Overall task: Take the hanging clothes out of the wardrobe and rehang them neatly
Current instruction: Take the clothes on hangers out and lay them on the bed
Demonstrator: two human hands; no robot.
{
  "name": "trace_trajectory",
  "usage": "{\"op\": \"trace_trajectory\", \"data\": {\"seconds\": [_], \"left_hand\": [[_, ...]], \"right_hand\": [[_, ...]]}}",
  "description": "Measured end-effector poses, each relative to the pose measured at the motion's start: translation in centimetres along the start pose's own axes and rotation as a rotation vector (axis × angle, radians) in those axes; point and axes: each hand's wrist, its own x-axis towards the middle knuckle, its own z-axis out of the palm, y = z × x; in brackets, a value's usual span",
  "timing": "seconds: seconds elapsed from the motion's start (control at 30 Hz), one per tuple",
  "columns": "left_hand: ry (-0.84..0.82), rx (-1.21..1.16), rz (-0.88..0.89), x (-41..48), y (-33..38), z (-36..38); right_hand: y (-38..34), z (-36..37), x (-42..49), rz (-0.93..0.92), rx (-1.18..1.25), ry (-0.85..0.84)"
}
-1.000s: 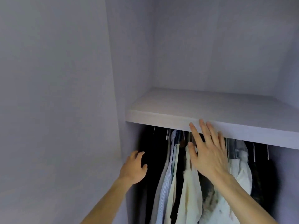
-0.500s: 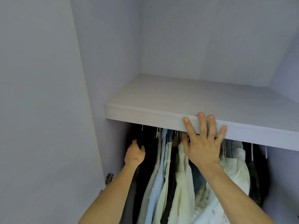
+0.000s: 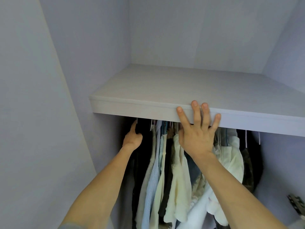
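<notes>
Upward both hands have moved: on the front edge of the shelf [image 3: 132,108] the right hand [image 3: 196,138] lies flat, fingers spread, while the left hand [image 3: 132,139] reaches the leftmost hanger hook [image 3: 137,120], grip unclear. I judge the taking-out is only beginning; next that hook must lift off the hidden rail. Below the shelf the hanging clothes [image 3: 178,166] crowd tightly, pale shirts between dark pieces.

A home bedroom closet. Shirts [image 3: 165,171] hang on hangers [image 3: 245,138] under a pale shelf [image 3: 181,90]. Plain lilac walls [image 3: 82,47] enclose it.
</notes>
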Motion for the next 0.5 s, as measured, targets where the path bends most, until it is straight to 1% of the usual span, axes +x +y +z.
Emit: {"op": "trace_trajectory", "data": {"seconds": [0.07,0.13,0.23,0.37,0.43,0.5], "left_hand": [[0.019,-0.042,-0.045,-0.3,0.6,0.0],[0.048,0.001,-0.061,-0.8,0.8,0.3],[0.117,0.088,-0.012,-1.2,0.7,0.8],[0.092,0.093,0.034,-1.3,1.1,1.6],[0.089,0.114,-0.012,-1.3,1.5,1.6],[0.083,0.08,-0.095,-1.1,1.8,1.3]], "right_hand": [[0.0,-0.1,-0.1,0.003,0.006,-0.007],[0.0,-0.2,0.0,0.008,0.016,-0.013],[-0.1,-0.3,0.0,-0.002,0.002,-0.031],[-0.2,-0.5,0.0,0.0,0.007,-0.022],[-0.3,-0.7,0.1,0.003,0.017,-0.028],[-0.3,-0.8,0.1,0.004,-0.001,-0.032]]}}
